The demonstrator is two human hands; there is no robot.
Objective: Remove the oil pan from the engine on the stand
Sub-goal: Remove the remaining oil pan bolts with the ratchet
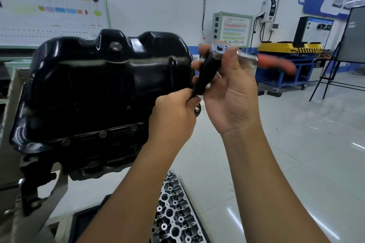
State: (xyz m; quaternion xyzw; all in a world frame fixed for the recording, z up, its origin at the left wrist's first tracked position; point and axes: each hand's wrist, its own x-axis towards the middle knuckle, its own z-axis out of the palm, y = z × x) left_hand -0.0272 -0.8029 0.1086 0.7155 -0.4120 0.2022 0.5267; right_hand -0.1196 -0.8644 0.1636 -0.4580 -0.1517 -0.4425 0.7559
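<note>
- The oil pan (pixel 102 85), black and glossy, is seen seated on the engine (pixel 94 163), which is carried upside down on the stand (pixel 11 92); the pan sits left of centre, at about hand height.
- Flange bolts (pixel 103 134) are visible in place along the pan's near edge; several heads can be counted. A drain plug (pixel 116 47) is seen high on the pan.
- At the pan's right corner, one bolt (pixel 197 109) is noted just beside the left hand; whether it is backed out cannot be told.
- A ratchet (pixel 227 51) with a long black socket extension (pixel 204 77) is held in front of the pan's right end. Its red handle is blurred.
- The right hand (pixel 233 92) is curled round the ratchet head and upper extension, palm toward the camera.
- The left hand (pixel 173 112) is pinched on the lower tip of the extension, fingers closed round it.
- Judgement: the task is at an early stage. The pan is not yet freed; most of the visible near-edge bolts remain to be undone, then the pan must be lifted off.
- A bare cylinder head (pixel 173 213) is seen lying below, on a dark mat.
</note>
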